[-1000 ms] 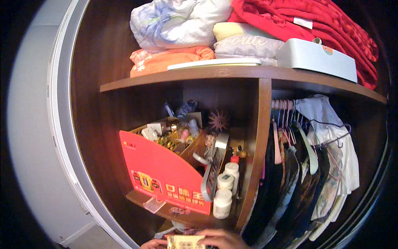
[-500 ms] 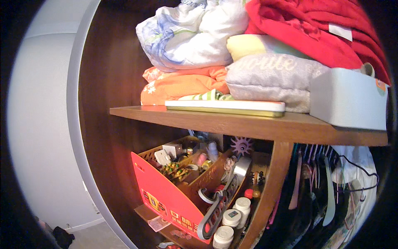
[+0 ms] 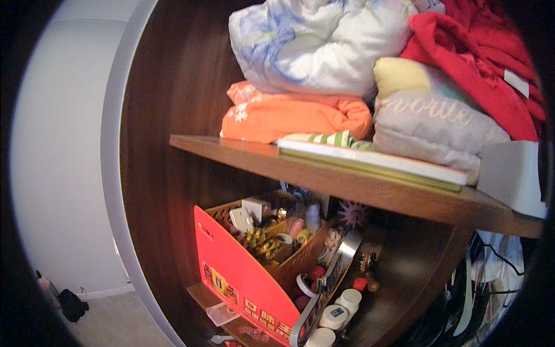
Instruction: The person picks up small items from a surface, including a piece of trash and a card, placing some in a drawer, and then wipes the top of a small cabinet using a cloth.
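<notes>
Neither of my hands shows in the head view. Ahead is a dark wooden wardrobe. In its lower compartment a red-fronted box (image 3: pixel 243 277) holds yellow dividers and small odds and ends, among them a white box (image 3: pixel 241 220). A grey-rimmed organizer with a slotted side (image 3: pixel 324 289) stands against its right side. White lidded bottles (image 3: pixel 334 316) are lined up beside that, with a red-capped one (image 3: pixel 359 284) behind. A purple spiky wheel (image 3: pixel 351 213) rises at the back.
The shelf (image 3: pixel 324 179) above bears a flowered quilt (image 3: pixel 312 46), orange folded cloth (image 3: pixel 289 118), a grey pillow (image 3: pixel 433 124), red fabric (image 3: pixel 462 63), a flat box (image 3: pixel 376 162) and a pale bin (image 3: pixel 511 173). Hangers (image 3: pixel 467 295) hang at the right. A black bundle (image 3: pixel 73 305) lies on the floor.
My view has turned and tilted, so the shelf slopes more down to the right. Its things appear further right, and fewer hangers show. Nothing has visibly been moved.
</notes>
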`<state>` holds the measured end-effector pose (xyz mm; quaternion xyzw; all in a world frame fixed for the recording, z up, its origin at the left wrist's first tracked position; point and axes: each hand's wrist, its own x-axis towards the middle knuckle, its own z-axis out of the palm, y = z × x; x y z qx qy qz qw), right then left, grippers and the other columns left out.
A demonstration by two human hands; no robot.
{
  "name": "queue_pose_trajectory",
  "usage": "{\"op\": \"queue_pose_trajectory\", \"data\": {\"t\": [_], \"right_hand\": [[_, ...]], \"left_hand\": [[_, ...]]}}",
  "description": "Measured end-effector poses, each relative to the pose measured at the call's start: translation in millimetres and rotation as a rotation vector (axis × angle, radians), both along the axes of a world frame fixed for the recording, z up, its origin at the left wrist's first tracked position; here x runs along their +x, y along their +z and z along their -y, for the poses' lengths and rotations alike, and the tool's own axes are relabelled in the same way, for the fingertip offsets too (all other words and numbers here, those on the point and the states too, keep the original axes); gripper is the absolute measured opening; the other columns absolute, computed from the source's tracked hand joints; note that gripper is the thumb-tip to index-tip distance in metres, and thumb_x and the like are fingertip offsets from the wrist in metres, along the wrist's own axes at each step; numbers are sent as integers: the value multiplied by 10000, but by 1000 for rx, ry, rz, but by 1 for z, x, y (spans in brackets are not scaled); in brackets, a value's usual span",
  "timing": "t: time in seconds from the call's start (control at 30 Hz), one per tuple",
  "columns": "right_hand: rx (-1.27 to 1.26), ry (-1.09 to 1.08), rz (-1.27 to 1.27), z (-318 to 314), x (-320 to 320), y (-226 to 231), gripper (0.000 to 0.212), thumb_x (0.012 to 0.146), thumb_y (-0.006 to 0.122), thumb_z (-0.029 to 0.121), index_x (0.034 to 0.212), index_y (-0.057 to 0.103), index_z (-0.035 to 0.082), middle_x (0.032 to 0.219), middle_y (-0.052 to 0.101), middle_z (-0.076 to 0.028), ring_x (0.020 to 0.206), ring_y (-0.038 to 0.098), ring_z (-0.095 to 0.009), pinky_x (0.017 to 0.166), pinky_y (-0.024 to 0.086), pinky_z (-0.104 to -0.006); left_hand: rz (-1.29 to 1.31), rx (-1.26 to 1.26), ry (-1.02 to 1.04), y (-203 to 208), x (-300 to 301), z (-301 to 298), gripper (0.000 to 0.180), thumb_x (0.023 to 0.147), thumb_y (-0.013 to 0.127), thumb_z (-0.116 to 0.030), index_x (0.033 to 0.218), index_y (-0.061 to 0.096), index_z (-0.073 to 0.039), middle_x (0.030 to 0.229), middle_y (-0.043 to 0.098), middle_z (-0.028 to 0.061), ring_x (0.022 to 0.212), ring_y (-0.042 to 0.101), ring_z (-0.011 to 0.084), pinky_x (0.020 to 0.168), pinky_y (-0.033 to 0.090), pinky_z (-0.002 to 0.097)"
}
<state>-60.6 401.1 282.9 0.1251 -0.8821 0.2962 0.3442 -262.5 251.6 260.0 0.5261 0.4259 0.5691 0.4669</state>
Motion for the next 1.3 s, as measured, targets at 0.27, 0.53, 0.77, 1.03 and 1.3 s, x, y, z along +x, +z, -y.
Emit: {"op": "queue_pose_trajectory", "data": {"t": [0.27,0.53,0.77,1.03,1.3], "right_hand": [[-45,2,28,1,-4,-6,340,885,679,34,1213,603,80,1296,524,-139,1130,578,-306,924,516,-409],[87,-38,67,1,-5,3,299,881,650,28,1176,616,65,1251,572,-142,1040,610,-314,846,523,-421],[54,-108,59,9,1,-5,216,916,633,75,1132,638,59,1182,620,-135,949,638,-292,765,539,-403],[123,-287,-20,9,-10,9,149,957,609,120,1079,665,55,1039,689,-125,806,668,-265,637,551,-367],[47,-382,9,24,-22,9,100,921,654,100,994,673,34,989,692,-125,830,681,-280,692,544,-353]], "left_hand": [[-28,53,-36,-12,-14,-10,369,955,641,-191,1288,546,-63,1174,620,100,997,628,202,823,518,350],[42,25,-113,-25,-20,-9,442,958,638,-242,1338,494,-67,1240,583,93,1058,608,218,863,506,371],[67,21,25,-76,-37,8,421,978,579,-218,1344,476,-37,1245,586,108,1075,597,224,933,495,387],[196,107,582,-12,-74,35,466,964,575,-137,1377,384,-36,1213,588,87,973,619,119,729,511,253],[71,295,916,-2,-104,17,664,993,482,-59,1541,108,-103,1170,608,150,860,667,174,747,535,276]]}}
